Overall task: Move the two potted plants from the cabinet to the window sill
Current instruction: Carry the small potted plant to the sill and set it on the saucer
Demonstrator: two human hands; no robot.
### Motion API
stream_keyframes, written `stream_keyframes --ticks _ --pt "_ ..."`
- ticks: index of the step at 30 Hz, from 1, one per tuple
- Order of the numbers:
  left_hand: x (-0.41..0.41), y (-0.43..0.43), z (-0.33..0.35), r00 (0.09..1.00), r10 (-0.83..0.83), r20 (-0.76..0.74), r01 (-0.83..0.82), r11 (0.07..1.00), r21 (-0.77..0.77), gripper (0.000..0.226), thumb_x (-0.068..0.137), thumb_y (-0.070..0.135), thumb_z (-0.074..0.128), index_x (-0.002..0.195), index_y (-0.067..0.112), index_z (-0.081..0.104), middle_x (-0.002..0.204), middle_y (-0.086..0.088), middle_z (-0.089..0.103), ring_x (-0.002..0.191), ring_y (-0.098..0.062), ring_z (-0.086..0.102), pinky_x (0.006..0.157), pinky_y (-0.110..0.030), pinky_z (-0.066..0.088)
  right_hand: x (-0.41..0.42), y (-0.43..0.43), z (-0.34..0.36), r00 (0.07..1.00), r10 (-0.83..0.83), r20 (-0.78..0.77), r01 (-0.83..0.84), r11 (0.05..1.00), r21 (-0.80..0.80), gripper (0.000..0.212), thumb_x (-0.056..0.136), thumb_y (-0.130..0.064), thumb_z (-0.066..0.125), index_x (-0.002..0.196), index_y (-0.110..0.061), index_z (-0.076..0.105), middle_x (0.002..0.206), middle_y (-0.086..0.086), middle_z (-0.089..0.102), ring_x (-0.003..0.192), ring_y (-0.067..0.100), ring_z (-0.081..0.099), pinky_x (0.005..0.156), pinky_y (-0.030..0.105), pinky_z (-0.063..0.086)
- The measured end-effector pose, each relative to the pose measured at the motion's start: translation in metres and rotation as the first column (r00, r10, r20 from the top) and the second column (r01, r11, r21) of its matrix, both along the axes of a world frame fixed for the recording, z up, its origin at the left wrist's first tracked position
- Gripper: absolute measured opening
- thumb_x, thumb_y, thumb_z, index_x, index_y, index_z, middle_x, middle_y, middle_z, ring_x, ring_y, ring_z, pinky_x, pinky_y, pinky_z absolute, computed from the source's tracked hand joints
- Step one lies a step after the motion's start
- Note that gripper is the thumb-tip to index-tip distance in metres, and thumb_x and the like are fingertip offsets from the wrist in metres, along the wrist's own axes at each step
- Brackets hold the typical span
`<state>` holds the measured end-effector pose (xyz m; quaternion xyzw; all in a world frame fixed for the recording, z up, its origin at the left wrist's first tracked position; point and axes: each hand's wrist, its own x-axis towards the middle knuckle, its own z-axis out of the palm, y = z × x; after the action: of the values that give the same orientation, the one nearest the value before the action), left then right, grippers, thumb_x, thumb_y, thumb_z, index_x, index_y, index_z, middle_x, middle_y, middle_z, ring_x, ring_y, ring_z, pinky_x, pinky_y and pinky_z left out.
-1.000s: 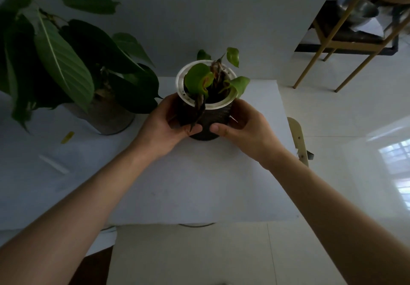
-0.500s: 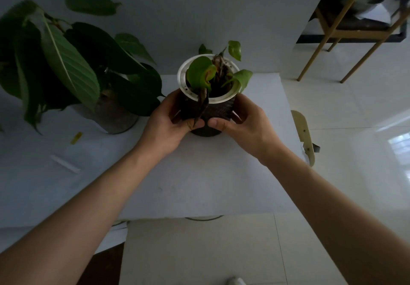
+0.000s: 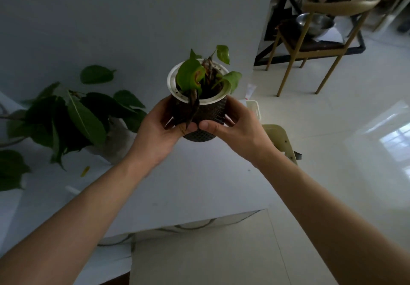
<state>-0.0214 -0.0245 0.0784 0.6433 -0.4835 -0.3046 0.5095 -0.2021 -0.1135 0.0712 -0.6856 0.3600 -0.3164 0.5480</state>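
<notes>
The small potted plant (image 3: 208, 118), a dark textured pot with a white inner rim and a few green leaves, hangs upright in the air above the white cabinet top (image 3: 188, 187). My left hand (image 3: 155, 133) grips its left side and my right hand (image 3: 241, 129) grips its right side, thumbs nearly meeting at the front. The large potted plant (image 3: 77, 118), with broad dark leaves and a grey pot, stands on the cabinet at the left, apart from both hands. No window sill is in view.
A white wall rises behind the cabinet. On the glossy tiled floor to the right stands a gold-legged chair (image 3: 310, 47) with a metal bowl (image 3: 315, 24) on it. A pale object (image 3: 279, 140) juts out by the cabinet's right edge. A yellow leaf scrap (image 3: 85, 171) lies on the top.
Both hands have lifted the small potted plant off the cabinet top. The view has swung, so the large plant now sits lower and further left.
</notes>
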Motion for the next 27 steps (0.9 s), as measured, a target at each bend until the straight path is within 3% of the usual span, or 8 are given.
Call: stream_keyframes --ticks 6,10,13,15,18,24,27 --pt "-0.015 -0.008 0.058 0.998 -0.056 0.006 0.056 0.998 -0.037 0.073 0.069 0.035 0.084 0.135 0.017 0.058 0.121 0.018 0.069 0.108 0.009 0.065 0.082 -0.006 0.050 -0.017 0.000 0.057 0.997 -0.054 0.050 0.056 0.997 -0.050 0.095 0.063 -0.055 0.085 0.145 -0.018 0.054 0.136 -0.002 0.069 0.130 0.015 0.062 0.110 0.044 0.051" --pt "-0.022 -0.015 0.094 0.997 -0.065 0.030 0.066 0.998 -0.023 0.050 0.072 0.026 0.085 0.114 0.041 0.062 0.103 0.036 0.072 0.102 0.012 0.066 0.076 -0.005 0.050 -0.030 0.002 0.095 0.993 -0.101 0.066 0.106 0.991 -0.083 0.093 0.061 -0.056 0.085 0.141 -0.018 0.058 0.131 -0.003 0.071 0.126 0.013 0.065 0.108 0.043 0.053" --pt "-0.030 -0.018 0.120 0.996 -0.067 0.064 0.070 0.997 -0.037 0.044 0.075 0.025 0.085 0.104 0.049 0.061 0.093 0.045 0.068 0.093 0.020 0.064 0.069 0.001 0.046 -0.041 0.004 0.119 0.990 -0.126 0.057 0.131 0.985 -0.115 0.084 0.067 -0.051 0.086 0.139 -0.018 0.060 0.129 -0.003 0.072 0.123 0.012 0.066 0.106 0.041 0.055" --pt "-0.034 -0.019 0.135 0.996 -0.073 0.059 0.076 0.996 -0.050 0.045 0.075 0.030 0.084 0.110 0.046 0.062 0.097 0.041 0.069 0.097 0.017 0.064 0.072 -0.002 0.048 -0.047 0.006 0.136 0.990 -0.134 0.047 0.139 0.982 -0.127 0.079 0.069 -0.049 0.085 0.137 -0.018 0.061 0.128 -0.003 0.073 0.122 0.013 0.066 0.105 0.042 0.055" --pt "-0.041 -0.018 0.157 0.995 -0.096 0.035 0.098 0.993 -0.066 0.057 0.078 0.030 0.083 0.130 0.029 0.061 0.121 0.020 0.070 0.113 0.001 0.063 0.091 -0.021 0.051 -0.056 0.012 0.159 0.987 -0.154 0.049 0.159 0.979 -0.127 0.080 0.066 -0.054 0.083 0.134 -0.017 0.063 0.126 -0.003 0.073 0.120 0.013 0.067 0.105 0.042 0.055" --pt "-0.055 -0.012 0.213 0.991 -0.119 0.062 0.123 0.990 -0.074 0.047 0.077 0.038 0.081 0.119 0.037 0.061 0.106 0.029 0.066 0.102 0.009 0.063 0.076 -0.012 0.049 -0.069 0.023 0.213 0.981 -0.193 0.031 0.195 0.967 -0.165 0.062 0.076 -0.046 0.083 0.130 -0.020 0.066 0.120 -0.007 0.075 0.114 0.009 0.069 0.100 0.039 0.058" --pt "-0.060 -0.010 0.246 0.991 -0.133 0.024 0.134 0.988 -0.070 0.049 0.076 0.037 0.082 0.122 0.030 0.065 0.115 0.014 0.072 0.109 -0.008 0.068 0.090 -0.032 0.057 -0.075 0.028 0.247 0.977 -0.206 0.045 0.211 0.963 -0.168 0.057 0.076 -0.047 0.083 0.125 -0.023 0.068 0.116 -0.009 0.075 0.111 0.007 0.070 0.098 0.037 0.060"
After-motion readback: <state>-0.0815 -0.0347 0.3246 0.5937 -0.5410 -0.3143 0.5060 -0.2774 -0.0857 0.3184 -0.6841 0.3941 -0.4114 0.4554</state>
